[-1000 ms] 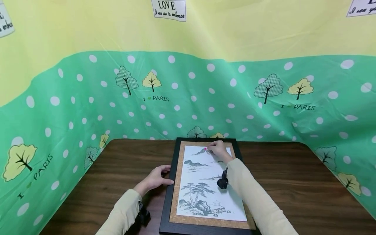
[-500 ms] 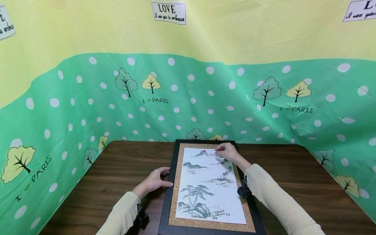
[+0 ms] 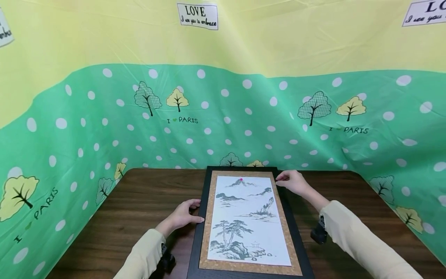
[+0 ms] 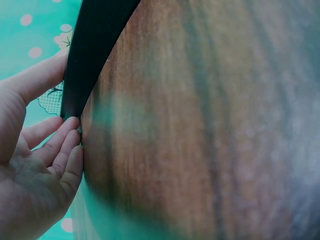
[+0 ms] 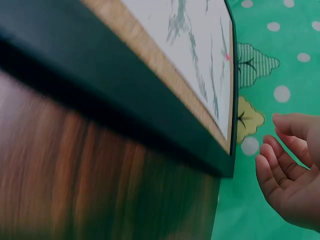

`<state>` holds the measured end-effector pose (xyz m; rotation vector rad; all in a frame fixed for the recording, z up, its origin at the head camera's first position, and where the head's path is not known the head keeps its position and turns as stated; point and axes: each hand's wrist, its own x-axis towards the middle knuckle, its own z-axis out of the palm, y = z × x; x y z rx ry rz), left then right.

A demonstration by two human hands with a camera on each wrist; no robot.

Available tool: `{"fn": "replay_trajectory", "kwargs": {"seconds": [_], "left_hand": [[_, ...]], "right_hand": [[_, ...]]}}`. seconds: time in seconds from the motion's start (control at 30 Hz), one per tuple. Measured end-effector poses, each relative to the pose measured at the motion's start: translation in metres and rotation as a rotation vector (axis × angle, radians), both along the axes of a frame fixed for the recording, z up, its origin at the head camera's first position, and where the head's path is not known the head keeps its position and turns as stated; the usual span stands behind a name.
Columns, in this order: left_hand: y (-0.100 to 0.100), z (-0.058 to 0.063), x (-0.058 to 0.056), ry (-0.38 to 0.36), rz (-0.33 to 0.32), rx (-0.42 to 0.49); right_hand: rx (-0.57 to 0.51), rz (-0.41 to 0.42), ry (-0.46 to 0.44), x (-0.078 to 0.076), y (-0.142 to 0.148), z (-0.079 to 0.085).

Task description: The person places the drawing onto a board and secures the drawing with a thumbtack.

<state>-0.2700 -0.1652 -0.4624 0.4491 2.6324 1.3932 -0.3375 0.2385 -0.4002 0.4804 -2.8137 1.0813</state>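
A black-framed cork board point(image 3: 204, 228) lies on the table with a white sheet point(image 3: 244, 232) on it, printed with ink-style mountains and pines. One pink push pin point(image 3: 241, 179) sticks at the sheet's top middle. My left hand point(image 3: 181, 215) rests thumb and fingertips against the frame's left edge; in the left wrist view the fingers point(image 4: 55, 145) lie fairly straight along its black side. My right hand point(image 3: 294, 182) is just off the frame's upper right side, its fingers loosely bent. The right wrist view shows nothing between that hand's thumb and fingers point(image 5: 280, 167).
The dark wooden table point(image 3: 160, 182) extends to both sides of the board. A green and yellow printed cloth point(image 3: 223, 116) hangs behind the table and along its sides. A small black camera sits on each wrist.
My right hand has left the pink push pin at the sheet's top and moved right, past the frame's side. The left hand stays at the left edge.
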Motion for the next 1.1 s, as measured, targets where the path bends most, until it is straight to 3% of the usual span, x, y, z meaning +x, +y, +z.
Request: {"fn": "replay_trajectory", "kwargs": {"seconds": [0.4, 0.77, 1.1], "left_hand": [[0.002, 0.002, 0.001, -0.007, 0.012, -0.033], [0.004, 0.003, 0.000, 0.000, 0.010, -0.058], [0.000, 0.004, -0.002, -0.003, -0.009, -0.082]], "right_hand": [[0.047, -0.040, 0.011, 0.023, 0.041, 0.005], [0.057, -0.054, 0.014, 0.041, 0.069, -0.004], [0.047, -0.054, 0.013, 0.051, 0.078, -0.012]]}}
